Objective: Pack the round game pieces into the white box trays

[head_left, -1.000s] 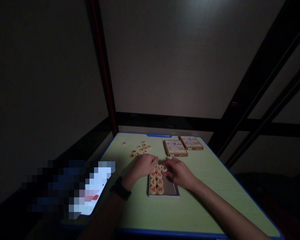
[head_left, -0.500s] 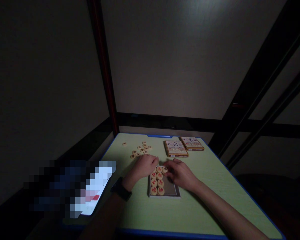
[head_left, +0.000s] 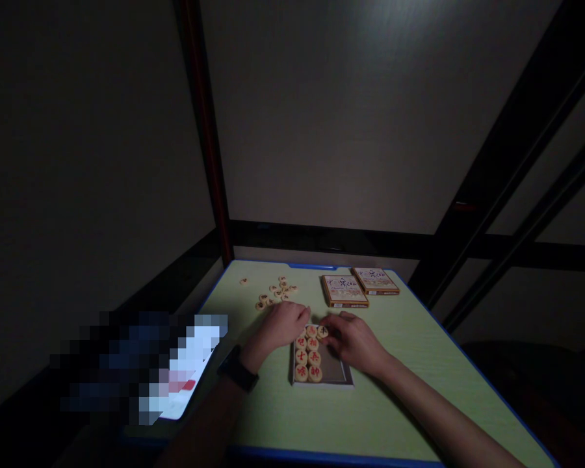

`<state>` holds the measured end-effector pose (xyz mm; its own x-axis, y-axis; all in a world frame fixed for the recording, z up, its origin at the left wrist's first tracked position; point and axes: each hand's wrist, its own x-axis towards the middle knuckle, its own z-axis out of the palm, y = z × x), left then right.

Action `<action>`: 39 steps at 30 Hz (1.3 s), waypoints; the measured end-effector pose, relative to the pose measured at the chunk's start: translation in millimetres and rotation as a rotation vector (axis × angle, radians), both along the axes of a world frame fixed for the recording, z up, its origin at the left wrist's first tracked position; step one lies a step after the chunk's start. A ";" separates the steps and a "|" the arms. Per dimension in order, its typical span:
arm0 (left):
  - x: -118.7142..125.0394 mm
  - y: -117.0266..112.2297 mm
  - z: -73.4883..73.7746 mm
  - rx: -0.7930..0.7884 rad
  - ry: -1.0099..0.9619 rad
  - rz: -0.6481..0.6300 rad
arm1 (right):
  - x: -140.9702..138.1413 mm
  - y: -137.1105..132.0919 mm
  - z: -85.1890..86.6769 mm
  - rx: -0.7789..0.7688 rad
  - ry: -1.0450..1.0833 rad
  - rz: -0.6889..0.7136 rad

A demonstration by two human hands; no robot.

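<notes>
A shallow grey tray [head_left: 340,377] lies on the green table [head_left: 400,383] and holds several round cream game pieces [head_left: 307,357] with red characters, set in two columns. My left hand [head_left: 280,325] rests curled at the tray's far left corner, a dark watch on its wrist. My right hand [head_left: 353,338] lies at the tray's far right side, its fingertips pinched at the top piece [head_left: 322,331], which bears a dark character. Whether the fingers grip that piece or only touch it is unclear in the dim light.
More loose round pieces [head_left: 275,292] are scattered at the table's far left. Two flat printed boxes [head_left: 345,290] [head_left: 375,281] lie at the far edge. A lit screen [head_left: 185,370], partly blurred out, sits at the near left. Dark frame bars rise behind the table.
Both hands stay at the tray's far end. The right fingertips have shifted slightly around the top piece; the view has drifted a little.
</notes>
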<state>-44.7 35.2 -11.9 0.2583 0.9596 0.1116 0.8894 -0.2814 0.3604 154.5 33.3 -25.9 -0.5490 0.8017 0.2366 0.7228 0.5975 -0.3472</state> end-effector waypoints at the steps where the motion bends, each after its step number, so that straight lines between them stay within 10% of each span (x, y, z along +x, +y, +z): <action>1: -0.1 -0.2 0.2 -0.003 0.002 0.002 | 0.0 -0.1 0.2 0.004 -0.004 -0.002; 8: -0.1 0.5 3.7 0.015 -0.016 0.054 | -0.1 -0.7 1.3 0.017 -0.017 0.001; 20: -45.5 12.0 2.9 0.229 0.319 0.562 | 0.7 -0.3 0.5 0.057 -0.040 0.020; 39: -51.3 21.9 -20.2 0.073 0.253 0.321 | 8.9 0.4 11.8 -0.052 0.057 0.066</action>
<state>-96.1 57.0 -32.1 -0.0245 0.9878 0.1540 0.9941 0.0077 0.1086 163.4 33.7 -14.0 -0.5876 0.7765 0.2274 0.6611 0.6228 -0.4183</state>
